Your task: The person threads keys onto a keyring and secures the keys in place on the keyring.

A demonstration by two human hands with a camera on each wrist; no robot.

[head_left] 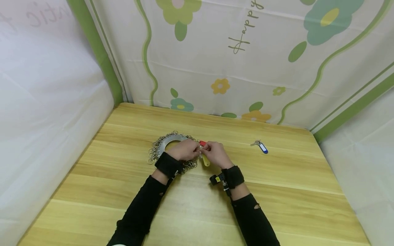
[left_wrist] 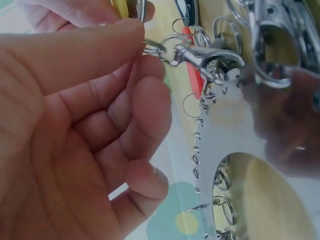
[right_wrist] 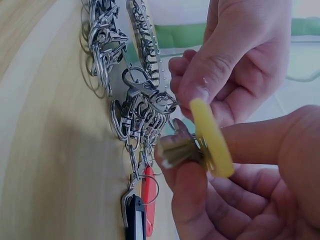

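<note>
A flat metal ring plate, fringed with several clasps and split rings, lies left of centre on the table. At its right side my left hand pinches a small split ring between thumb and forefinger; that ring hangs from a silver swivel clasp. Close beside it, my right hand holds a brass-coloured key with a yellow key tag between thumb and fingers. A red key tag and a black key tag hang from other clasps of the plate.
To the right on the wooden table lies a key with a blue key tag. White flower-printed cloth stands behind the table and along both sides. Black wrist straps with cameras sit on both arms.
</note>
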